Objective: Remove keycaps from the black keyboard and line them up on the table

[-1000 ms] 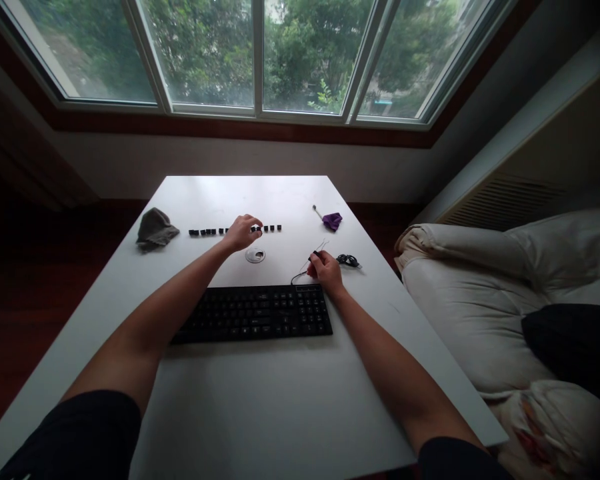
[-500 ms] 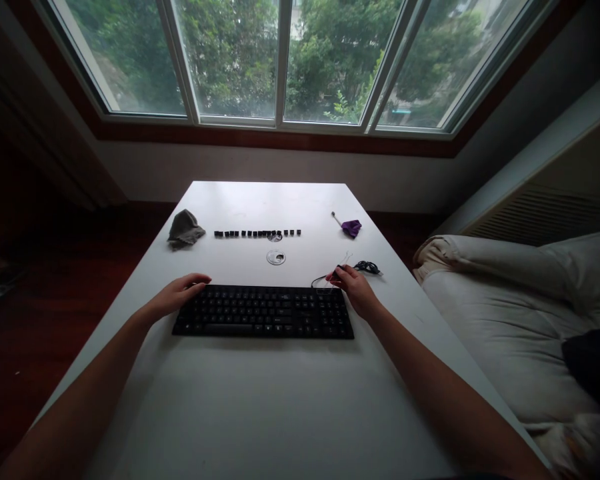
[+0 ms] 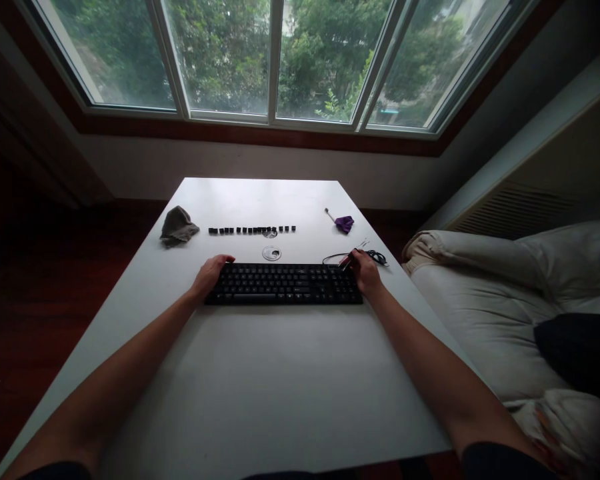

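A black keyboard [image 3: 280, 285] lies across the white table [image 3: 275, 373]. My left hand [image 3: 212, 273] is closed around its left end, with fingers over the far corner. At the right end, my right hand [image 3: 364, 272] pinches a small dark keycap puller with thin wire loops [image 3: 362, 244] and also rests against the keyboard's edge. A bundled black cable [image 3: 377, 257] lies just beyond that hand. Farther back, several loose black keycaps [image 3: 245, 231] form a row. My fingers partly hide the puller's handle.
A grey cloth [image 3: 179, 227] sits at the back left. On the back right are a purple cloth [image 3: 345, 225] and a thin brush [image 3: 329, 215]. A round cable-hole cover [image 3: 272, 253] is set in the table behind the keyboard. A pale sofa [image 3: 470, 287] stands along the right side.
Both hands have moved the keyboard away from me and slightly to the right, closer to the keycap row. The puller stays in my right hand. The view has shifted a little.
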A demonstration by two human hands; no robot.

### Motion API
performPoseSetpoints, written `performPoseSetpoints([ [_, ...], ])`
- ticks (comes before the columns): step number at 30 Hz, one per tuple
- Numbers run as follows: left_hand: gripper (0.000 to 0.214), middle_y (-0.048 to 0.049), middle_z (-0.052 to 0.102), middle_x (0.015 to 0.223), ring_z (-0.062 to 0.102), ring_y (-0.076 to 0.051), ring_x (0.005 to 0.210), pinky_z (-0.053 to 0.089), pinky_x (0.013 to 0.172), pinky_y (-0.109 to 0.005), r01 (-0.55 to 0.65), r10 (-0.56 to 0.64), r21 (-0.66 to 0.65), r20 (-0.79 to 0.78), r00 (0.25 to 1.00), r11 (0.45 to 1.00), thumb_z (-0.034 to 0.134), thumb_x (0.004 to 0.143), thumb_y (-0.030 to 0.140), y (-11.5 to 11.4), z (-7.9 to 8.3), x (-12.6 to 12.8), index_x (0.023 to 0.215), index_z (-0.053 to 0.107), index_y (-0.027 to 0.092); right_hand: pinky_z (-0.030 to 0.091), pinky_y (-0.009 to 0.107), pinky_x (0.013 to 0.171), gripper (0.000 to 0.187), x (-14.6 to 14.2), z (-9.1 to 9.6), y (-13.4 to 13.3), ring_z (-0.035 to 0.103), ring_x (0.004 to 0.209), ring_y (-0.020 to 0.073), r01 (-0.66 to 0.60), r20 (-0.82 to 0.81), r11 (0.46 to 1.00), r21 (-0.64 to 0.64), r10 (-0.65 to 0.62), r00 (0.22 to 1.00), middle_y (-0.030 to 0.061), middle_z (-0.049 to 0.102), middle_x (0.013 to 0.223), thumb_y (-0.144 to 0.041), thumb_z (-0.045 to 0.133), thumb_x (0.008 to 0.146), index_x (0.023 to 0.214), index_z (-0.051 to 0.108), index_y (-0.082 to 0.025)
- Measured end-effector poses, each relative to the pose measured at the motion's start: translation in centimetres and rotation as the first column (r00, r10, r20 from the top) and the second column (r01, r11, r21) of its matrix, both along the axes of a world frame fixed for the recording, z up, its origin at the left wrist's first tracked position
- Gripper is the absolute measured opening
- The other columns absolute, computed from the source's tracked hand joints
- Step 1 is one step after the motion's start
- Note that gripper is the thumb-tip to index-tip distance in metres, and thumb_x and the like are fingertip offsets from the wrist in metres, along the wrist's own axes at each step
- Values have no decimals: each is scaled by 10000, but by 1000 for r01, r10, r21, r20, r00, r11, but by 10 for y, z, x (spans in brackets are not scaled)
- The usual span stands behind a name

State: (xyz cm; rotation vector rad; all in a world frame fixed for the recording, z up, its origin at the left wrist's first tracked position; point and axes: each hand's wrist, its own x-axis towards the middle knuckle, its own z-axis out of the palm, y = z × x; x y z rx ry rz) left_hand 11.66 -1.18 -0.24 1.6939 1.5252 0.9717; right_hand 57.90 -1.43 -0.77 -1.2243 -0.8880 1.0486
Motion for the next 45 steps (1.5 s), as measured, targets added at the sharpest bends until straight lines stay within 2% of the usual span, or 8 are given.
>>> performPoseSetpoints([
  [5, 530, -74, 750, 1072, 654, -251, 1043, 495, 967, -355, -144, 140, 8, 191, 972, 990, 368, 935, 553, 21, -6, 17, 954, 737, 175, 486, 338, 578, 286, 18, 0, 26, 662, 638, 194, 77, 28, 994, 76, -79, 996, 36, 681, 690, -474, 729, 821, 771, 550, -257],
  [10, 378, -77, 745, 1109, 671, -225, 987, 529, 879, -343, -132, 135, -29, 290, 947, 991, 479, 856, 425, 32, -20, -4, 1015, 722, 183, 579, 437, 816, 265, -3, 21, 31, 684, 724, 234, 92, 208, 970, 226, -140, 968, 37, 664, 725, -504, 743, 841, 780, 613, -281],
  [16, 322, -98, 754, 1075, 678, -222, 1006, 531, 907, -349, -107, 107, -16, 305, 946, 994, 523, 767, 306, 46, -29, -21, 974, 727, 165, 579, 365, 794, 295, -109, 49, 33, 692, 849, 201, -290, 316, 918, 270, 200, 928, 43, 715, 901, -525, 673, 896, 959, 636, -239],
  [21, 292, -65, 758, 1026, 688, -223, 951, 540, 915, -366, 1, -4, 19, 173, 985, 1000, 566, 814, 297, 41, -29, -38, 1016, 743, 183, 569, 335, 763, 273, -209, 51, 40, 689, 801, 182, -590, 437, 776, 223, 461, 772, 38, 725, 887, -467, 673, 884, 988, 666, -215],
  [24, 243, -57, 754, 1058, 693, -224, 999, 538, 962, -369, 63, -69, 78, 76, 995, 995, 590, 851, 292, 36, -31, -50, 1015, 750, 209, 550, 310, 752, 226, -250, 50, 43, 692, 766, 165, -653, 521, 723, 226, 477, 708, 18, 731, 850, -394, 658, 899, 1046, 665, -222],
  [28, 234, -51, 735, 1130, 690, -210, 1007, 549, 967, -360, 91, -89, 177, -19, 996, 980, 589, 889, 271, 32, -35, -56, 1065, 740, 236, 513, 278, 711, 169, -286, 45, 51, 666, 704, 153, -620, 630, 743, 251, 361, 688, -7, 717, 782, -342, 649, 900, 1019, 669, -224],
  [36, 268, -61, 718, 1130, 694, -213, 967, 569, 884, -360, 71, -56, 182, -90, 994, 981, 577, 895, 218, 32, -34, -48, 1138, 691, 230, 516, 259, 708, 134, -314, 22, 70, 707, 706, 155, -591, 645, 790, 163, 368, 670, -22, 716, 802, -311, 624, 922, 1034, 670, -254],
  [45, 228, -61, 709, 1073, 680, -215, 936, 555, 831, -353, 69, -45, 182, -132, 990, 981, 567, 883, 204, 30, -29, -47, 1083, 674, 224, 482, 252, 697, 124, -316, 29, 78, 684, 719, 157, -678, 755, 727, 109, 383, 532, -14, 732, 837, -279, 628, 927, 1039, 680, -262],
])
